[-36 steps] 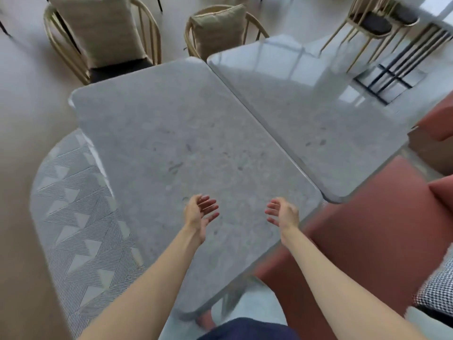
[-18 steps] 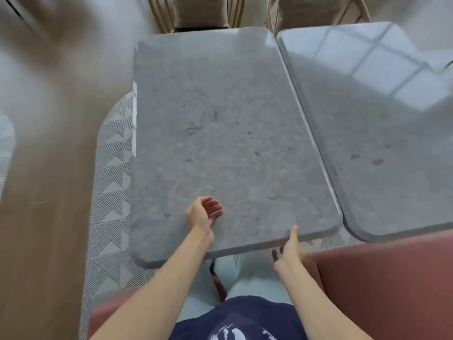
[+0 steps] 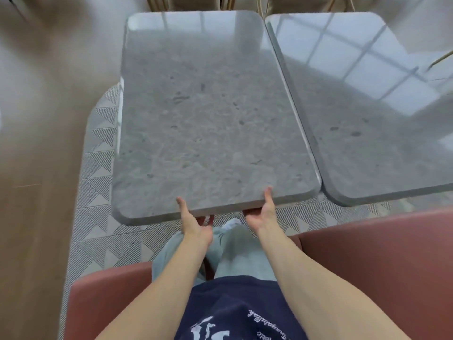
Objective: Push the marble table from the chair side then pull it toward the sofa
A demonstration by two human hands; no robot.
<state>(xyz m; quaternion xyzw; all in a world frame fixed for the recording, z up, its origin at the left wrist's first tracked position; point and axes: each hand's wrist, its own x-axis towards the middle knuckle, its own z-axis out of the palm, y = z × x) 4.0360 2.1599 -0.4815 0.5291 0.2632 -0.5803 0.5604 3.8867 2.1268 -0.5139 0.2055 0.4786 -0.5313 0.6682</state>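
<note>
At the sofa (image 3: 367,266) edge, both hands are now gripping the near rim of the marble table (image 3: 208,119); the left hand (image 3: 196,224), open above the top 0.5 s ago, is lying thumb on top, fingers curled beneath; the right hand (image 3: 263,214) is doing likewise; a second table (image 3: 367,119) is lying just beside; the shirt (image 3: 235,312) script is showing blurred, unreadable.

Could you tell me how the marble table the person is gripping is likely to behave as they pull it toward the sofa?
Probably heavy: the marble table has a thick stone slab, and both the left hand and right hand grip its near edge. The glossy top looks slippery. It may drag on the patterned rug.
</note>
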